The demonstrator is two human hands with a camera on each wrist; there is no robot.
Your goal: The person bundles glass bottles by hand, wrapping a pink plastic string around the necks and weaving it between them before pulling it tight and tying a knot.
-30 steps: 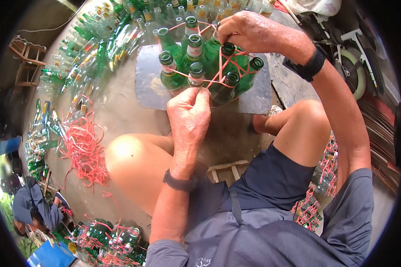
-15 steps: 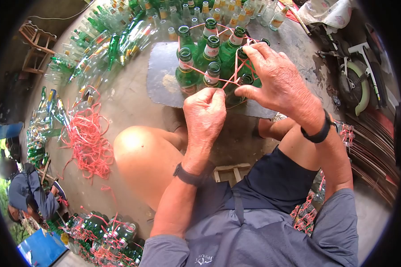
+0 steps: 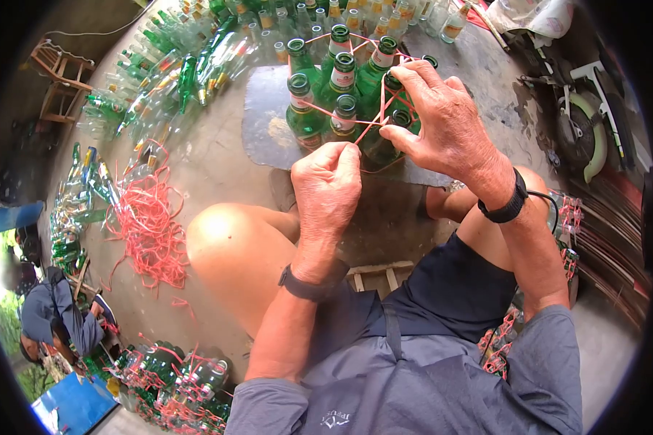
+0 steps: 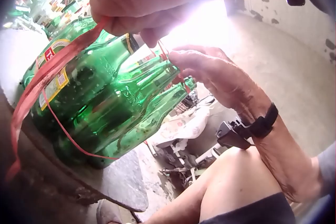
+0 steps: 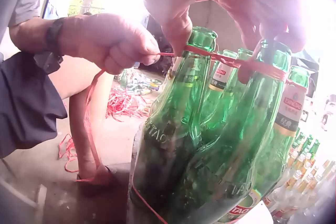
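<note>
Below left hand [image 5: 110, 41], loose red ribbon tail [image 5: 91, 111], wrist views only

bottles [image 3: 335, 96]: green | ribbon [image 4: 64, 56]: coral-red | neck labels [image 5: 291, 103]: white, red | shirt [image 3: 428, 377]: grey | shorts [image 3: 446, 286]: navy

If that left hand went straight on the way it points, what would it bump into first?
The left hand would probably meet the nearest green bottles near their necks, though depth leaves which one unclear.

Upper left in the head view is a wooden frame [image 3: 71, 83], upper right a white sack [image 3: 533, 16] and a wheel [image 3: 598, 148], lower left a blue panel [image 3: 72, 404].
</note>
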